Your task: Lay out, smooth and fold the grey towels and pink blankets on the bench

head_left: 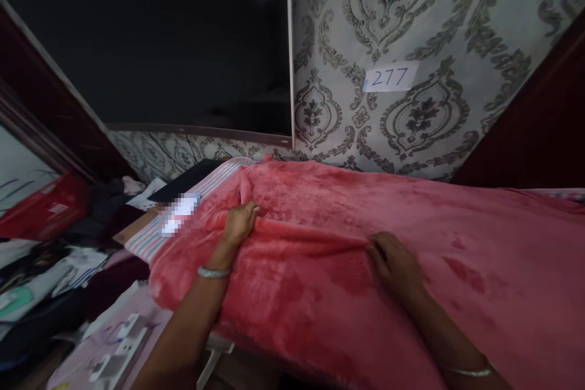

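Observation:
A plush pinkish-red blanket [320, 311] is spread over a long surface below the wall, running out to the right edge of the view. My left hand [239, 222] is closed on a bunched fold toward its left end. Farther right, my right hand [397, 263] pinches the same fold, its fingertips pressed into the fabric. Between the two hands the fold is drawn into a raised ridge. Beside the blanket's left end, a striped cloth [145, 246] shows from underneath. A blurred bright object [181, 214] lies on it.
A large dark screen [150, 42] hangs on the patterned wall, with a paper marked 277 [391, 77] to its right. At lower left are a white power strip [121, 353], a red bag [46, 207] and piled clothes [46, 283]. A black flat item [185, 180] lies behind the striped cloth.

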A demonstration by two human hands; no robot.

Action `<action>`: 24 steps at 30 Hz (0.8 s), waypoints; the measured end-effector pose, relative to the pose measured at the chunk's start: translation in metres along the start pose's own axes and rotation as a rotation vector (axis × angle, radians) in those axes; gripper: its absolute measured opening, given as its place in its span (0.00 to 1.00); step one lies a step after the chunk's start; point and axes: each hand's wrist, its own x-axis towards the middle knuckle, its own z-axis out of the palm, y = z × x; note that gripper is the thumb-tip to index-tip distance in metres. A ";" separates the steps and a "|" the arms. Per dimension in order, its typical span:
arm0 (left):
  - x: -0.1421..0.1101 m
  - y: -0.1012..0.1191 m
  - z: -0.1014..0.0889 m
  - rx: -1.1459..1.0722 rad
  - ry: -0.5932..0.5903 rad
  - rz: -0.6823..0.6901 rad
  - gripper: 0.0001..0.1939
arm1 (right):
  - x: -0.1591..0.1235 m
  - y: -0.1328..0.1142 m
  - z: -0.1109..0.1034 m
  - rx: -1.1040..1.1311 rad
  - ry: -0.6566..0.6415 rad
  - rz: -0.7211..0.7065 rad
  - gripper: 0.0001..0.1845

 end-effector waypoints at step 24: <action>0.017 -0.074 -0.038 -0.259 0.032 -0.432 0.15 | 0.004 -0.001 -0.010 0.099 -0.254 0.291 0.24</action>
